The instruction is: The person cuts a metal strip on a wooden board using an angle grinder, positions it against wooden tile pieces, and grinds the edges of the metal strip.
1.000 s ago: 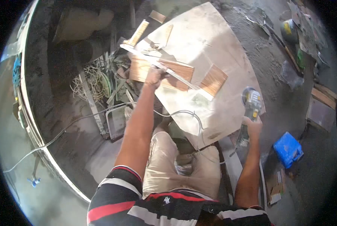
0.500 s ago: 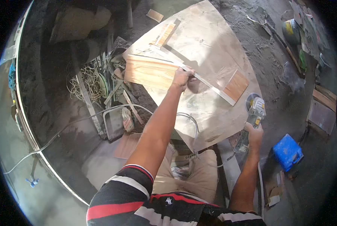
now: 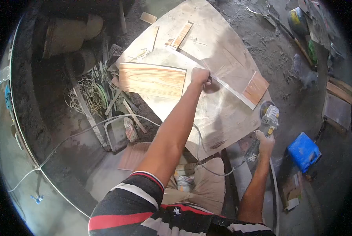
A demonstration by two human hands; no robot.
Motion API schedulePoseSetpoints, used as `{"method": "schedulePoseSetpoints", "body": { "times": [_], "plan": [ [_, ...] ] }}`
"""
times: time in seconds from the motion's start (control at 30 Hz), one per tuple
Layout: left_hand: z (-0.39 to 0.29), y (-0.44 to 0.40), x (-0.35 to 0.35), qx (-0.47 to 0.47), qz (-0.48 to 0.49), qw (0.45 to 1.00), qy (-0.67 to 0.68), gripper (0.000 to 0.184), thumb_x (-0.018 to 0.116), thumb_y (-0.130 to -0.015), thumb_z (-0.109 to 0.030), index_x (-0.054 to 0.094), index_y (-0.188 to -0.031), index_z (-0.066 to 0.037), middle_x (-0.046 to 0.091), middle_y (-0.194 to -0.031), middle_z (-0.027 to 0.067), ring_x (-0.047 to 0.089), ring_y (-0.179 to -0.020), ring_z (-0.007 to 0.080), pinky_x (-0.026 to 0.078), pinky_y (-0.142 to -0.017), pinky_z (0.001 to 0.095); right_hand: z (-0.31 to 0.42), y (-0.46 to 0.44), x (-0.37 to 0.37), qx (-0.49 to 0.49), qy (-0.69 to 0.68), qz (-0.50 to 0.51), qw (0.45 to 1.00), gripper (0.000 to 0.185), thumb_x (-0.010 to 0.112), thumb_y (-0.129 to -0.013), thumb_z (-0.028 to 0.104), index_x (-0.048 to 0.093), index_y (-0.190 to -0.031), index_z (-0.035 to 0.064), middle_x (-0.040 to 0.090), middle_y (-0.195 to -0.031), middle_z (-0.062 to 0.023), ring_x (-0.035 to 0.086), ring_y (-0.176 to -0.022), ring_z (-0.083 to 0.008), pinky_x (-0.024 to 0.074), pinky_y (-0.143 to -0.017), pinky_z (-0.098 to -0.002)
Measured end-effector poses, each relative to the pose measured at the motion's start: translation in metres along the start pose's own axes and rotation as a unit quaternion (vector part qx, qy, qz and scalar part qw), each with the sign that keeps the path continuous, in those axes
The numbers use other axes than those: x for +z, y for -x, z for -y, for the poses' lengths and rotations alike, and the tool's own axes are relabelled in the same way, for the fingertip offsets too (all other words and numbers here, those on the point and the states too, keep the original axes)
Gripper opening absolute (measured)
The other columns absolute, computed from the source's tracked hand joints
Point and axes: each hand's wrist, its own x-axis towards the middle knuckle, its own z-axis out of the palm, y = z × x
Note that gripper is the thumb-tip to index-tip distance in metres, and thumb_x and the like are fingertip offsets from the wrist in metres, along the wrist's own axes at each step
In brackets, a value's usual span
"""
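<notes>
My left hand is closed around a narrow pale strip lying slantwise over a large dusty board. Wood-grain pieces sit at both ends of the strip, a squarish one near the grinder and a slim one at the far end; I cannot tell whether they are joined to it. Left of this hand lies a rectangular wood-grain tile, slightly apart from the fingers. My right hand grips an angle grinder, its disc beside the board's right corner. Whether the disc spins is unclear.
The board lies in front of my knees. A grey cable crosses on the left and loops near my lap. Tangled wire and wood scraps lie left; a blue jerrycan stands right. A thin loose sliver rests on the board.
My left hand has moved right with the strip, and the pieces at its ends moved along. A gap has opened from the rectangular tile. The grinder stays near the board's corner.
</notes>
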Motion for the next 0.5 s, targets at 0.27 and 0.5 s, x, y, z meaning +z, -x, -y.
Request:
{"method": "schedulePoseSetpoints", "body": {
  "times": [0.27,0.5],
  "plan": [
    [-0.036,0.003,0.001,-0.078,0.004,0.993,-0.090,0.010,0.057,-0.080,-0.001,0.063,-0.084,0.006,0.066,-0.071,0.0195,0.065,-0.049,0.0284,0.056,-0.042,0.0414,-0.017,-0.004,-0.001,0.007,-0.011,-0.001,1.000,0.037,0.078,-0.083,0.012,0.068,-0.116,-0.0002,0.071,-0.099,-0.0048,0.066,-0.082,-0.0155,0.0531,-0.076,-0.0325],
    [-0.038,-0.011,0.002,-0.076,-0.014,0.984,-0.161,0.008,0.057,-0.082,-0.003,0.061,-0.084,0.004,0.066,-0.072,0.0189,0.065,-0.051,0.0296,0.055,-0.044,0.0448,-0.015,-0.003,0.007,0.012,-0.029,-0.001,1.000,0.034,0.078,-0.083,0.012,0.067,-0.114,0.0011,0.069,-0.094,-0.0031,0.065,-0.078,-0.0153,0.0529,-0.074,-0.0323]
  ]
}}
